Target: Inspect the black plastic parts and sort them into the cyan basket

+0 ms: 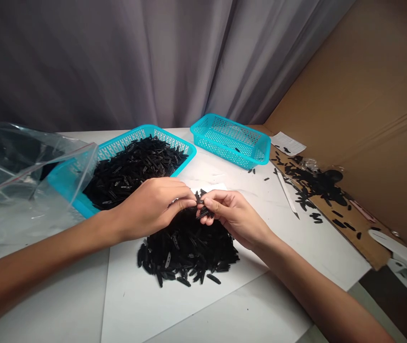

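Above a heap of small, slim black pieces [189,255] on a white sheet [128,300], my two hands meet at the fingertips. My right hand [227,209] is closed round several of the black pieces [205,212], their ends poking out between thumb and fingers. My left hand [160,202] is closed in a pinch at one small black piece [199,202], which the right thumb and forefinger also touch. The pieces look like flat plastic clips with pointed ends; their exact kind is too small to tell. The left fingertips are partly hidden.
A blue basket [185,164] full of black pieces stands back left, beside a clear plastic bag [35,171]. Another blue basket [230,147] at the back holds a single piece. Scattered pieces, a white pointed tool [286,193] and cardboard [364,247] lie right.
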The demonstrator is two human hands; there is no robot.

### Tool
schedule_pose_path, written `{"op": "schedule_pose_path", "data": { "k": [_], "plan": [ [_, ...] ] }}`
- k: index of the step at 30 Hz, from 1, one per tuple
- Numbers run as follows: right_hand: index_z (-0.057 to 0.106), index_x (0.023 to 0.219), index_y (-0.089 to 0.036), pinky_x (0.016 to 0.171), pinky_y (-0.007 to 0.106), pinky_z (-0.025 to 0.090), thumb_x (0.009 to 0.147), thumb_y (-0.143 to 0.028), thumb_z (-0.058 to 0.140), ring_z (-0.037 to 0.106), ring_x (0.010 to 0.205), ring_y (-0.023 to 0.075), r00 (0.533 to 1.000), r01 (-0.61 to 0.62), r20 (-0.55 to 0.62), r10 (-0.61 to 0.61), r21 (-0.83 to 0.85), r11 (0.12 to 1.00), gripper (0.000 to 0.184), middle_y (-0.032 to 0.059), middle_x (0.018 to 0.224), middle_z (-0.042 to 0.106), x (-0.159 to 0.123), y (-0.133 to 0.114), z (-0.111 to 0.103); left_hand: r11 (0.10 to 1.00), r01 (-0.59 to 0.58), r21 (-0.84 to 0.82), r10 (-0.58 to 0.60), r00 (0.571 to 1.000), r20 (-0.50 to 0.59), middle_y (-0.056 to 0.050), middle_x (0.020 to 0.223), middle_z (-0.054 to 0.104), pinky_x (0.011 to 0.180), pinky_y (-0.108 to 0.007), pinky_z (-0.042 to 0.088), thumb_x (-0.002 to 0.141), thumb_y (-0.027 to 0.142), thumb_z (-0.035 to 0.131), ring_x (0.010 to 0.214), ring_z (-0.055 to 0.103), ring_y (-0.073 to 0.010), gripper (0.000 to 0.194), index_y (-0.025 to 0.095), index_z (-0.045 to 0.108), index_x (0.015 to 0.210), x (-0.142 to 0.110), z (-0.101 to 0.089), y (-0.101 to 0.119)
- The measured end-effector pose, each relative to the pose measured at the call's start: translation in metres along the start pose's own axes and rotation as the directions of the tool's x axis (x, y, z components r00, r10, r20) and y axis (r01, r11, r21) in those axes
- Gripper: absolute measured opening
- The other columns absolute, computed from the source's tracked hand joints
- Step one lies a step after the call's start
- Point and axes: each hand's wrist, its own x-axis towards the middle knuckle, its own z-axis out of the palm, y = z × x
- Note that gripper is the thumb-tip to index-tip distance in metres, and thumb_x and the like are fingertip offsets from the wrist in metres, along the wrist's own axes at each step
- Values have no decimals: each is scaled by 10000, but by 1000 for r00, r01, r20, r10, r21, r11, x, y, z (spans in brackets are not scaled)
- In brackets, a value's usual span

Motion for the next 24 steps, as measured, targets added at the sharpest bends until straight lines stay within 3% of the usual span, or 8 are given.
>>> {"op": "schedule_pose_path", "data": {
  "k": [8, 11, 13, 15, 18, 20, 22, 24],
  "plan": [
    [762, 828, -173, 652, 246, 543, 837, -401, 803, 671, 655, 122, 996, 84, -4, -84, -46, 995, 232, 21, 779, 729, -1, -1, 1, 999, -11, -33, 10, 999, -31, -10, 831, 724, 737, -272, 465, 989, 152, 563, 776, 635, -150, 154, 172, 668, 878, 2, 1, 3],
    [774, 849, -174, 661, 239, 537, 848, -382, 796, 675, 672, 118, 995, 93, -21, -94, -58, 994, 210, 21, 782, 734, 0, 0, -1, 999, 14, 51, -9, 996, -84, -19, 826, 727, 726, -292, 473, 991, 209, 571, 759, 644, -164, 157, 175, 679, 883, 1, -1, 1],
    [784, 878, -173, 668, 231, 532, 849, -369, 796, 672, 678, 111, 996, 67, -56, -71, -64, 996, 198, 22, 788, 735, 1, 0, -2, 966, 110, 233, -69, 982, -177, -40, 829, 733, 733, -336, 477, 984, 254, 569, 773, 664, -206, 181, 181, 692, 873, 1, -9, -6],
    [781, 897, -176, 678, 233, 537, 832, -355, 813, 671, 681, 108, 995, 31, -98, -37, -55, 998, 193, 22, 811, 738, 2, 0, -3, 867, 276, 414, -156, 941, -302, -64, 863, 747, 740, -385, 476, 960, 295, 584, 828, 681, -270, 181, 193, 705, 871, 1, -20, -13],
    [764, 913, -181, 694, 244, 551, 796, -343, 845, 684, 686, 112, 990, 14, -138, -17, -22, 1000, 216, 21, 833, 739, 3, -1, -4, 798, 397, 454, -224, 894, -388, -95, 1007, 753, 774, -415, 492, 922, 352, 643, 951, 678, -324, 197, 195, 708, 1021, 3, -32, -17],
    [753, 920, -182, 689, 246, 554, 777, -348, 860, 690, 673, 114, 989, 24, -144, -24, -3, 1000, 244, 14, 805, 738, 4, -1, -3, 878, 316, 360, -191, 920, -342, -90, 1066, 742, 852, -408, 504, 918, 339, 661, 1007, 671, -300, 231, 184, 687, 1087, 4, -30, -9],
    [743, 908, -181, 673, 243, 551, 764, -355, 870, 688, 650, 117, 990, 31, -137, -30, 11, 999, 258, 5, 752, 735, 3, -1, -1, 964, 145, 221, -101, 975, -200, -66, 1030, 744, 859, -369, 514, 924, 318, 667, 975, 677, -250, 192, 176, 686, 1052, 4, -21, 2],
    [735, 880, -181, 658, 236, 543, 761, -352, 872, 682, 632, 116, 991, 37, -129, -35, 19, 999, 250, -3, 710, 732, 2, -1, 0, 993, 34, 111, -23, 995, -99, -41, 977, 752, 821, -332, 514, 955, 272, 640, 909, 679, -203, 123, 181, 697, 1016, 3, -9, 12]
  ]
}}
